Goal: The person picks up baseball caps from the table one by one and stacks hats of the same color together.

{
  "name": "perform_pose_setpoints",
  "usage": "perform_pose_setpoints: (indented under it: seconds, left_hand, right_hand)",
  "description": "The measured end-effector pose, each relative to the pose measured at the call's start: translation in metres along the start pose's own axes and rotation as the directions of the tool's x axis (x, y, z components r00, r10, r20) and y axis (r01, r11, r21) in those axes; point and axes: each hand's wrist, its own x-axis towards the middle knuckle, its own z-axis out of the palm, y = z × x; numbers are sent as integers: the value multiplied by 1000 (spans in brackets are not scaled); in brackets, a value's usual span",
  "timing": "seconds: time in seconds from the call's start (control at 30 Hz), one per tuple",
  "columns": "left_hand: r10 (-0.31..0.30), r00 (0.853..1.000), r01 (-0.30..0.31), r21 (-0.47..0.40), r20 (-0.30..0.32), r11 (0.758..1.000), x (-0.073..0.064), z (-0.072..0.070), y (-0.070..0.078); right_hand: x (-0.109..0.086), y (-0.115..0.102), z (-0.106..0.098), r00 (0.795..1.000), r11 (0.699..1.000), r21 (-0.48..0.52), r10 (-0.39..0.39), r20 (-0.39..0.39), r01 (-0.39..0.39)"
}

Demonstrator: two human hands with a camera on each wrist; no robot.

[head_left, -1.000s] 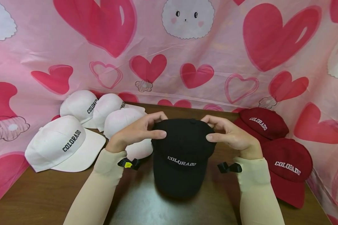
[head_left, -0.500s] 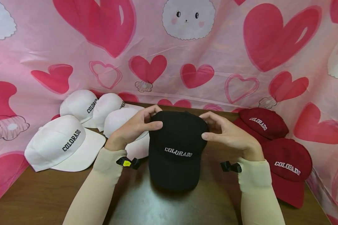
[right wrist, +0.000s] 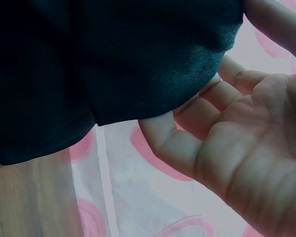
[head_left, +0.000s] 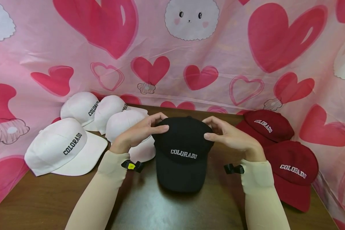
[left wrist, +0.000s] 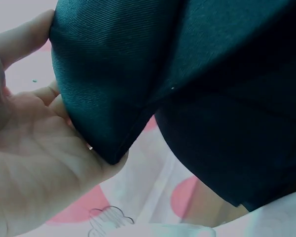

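The black cap carries COLORADO in white; the left wrist view gives its cloth a dark teal cast and a fine diagonal weave. On the left, the near white cap and the far white cap show black lettering. On the right, the far red cap and near red cap are deep red, lettered in white. The tabletop is brown with wood grain. The pink backdrop is printed with solid red-pink hearts, outlined pink hearts, dark-lined scribbled clouds and fluffy white faces. The sleeves are pale cream; the left strap is black with a yellow patch.
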Motion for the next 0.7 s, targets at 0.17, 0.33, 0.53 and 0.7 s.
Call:
perform_pose_setpoints:
  seconds: [0.17, 0.33, 0.53, 0.7]
  left_hand:
    - [-50, 999, 50, 16, 17, 999, 3, -1, -8]
    - [-99, 995, 98, 58, 15, 993, 3, 0, -9]
    - [-138, 990, 137, 136, 2, 981, 3, 1, -12]
    - [-143, 990, 143, 197, -17, 970, 4, 1, -15]
  right_hand:
    - [4, 5, 1, 1000, 1000, -4, 21, 24, -21]
    - [5, 9, 2, 997, 998, -3, 57, 43, -57]
    - [9, 16, 4, 992, 994, -28, 108, 62, -106]
    - [11, 23, 4, 992, 993, -44, 108, 58, -106]
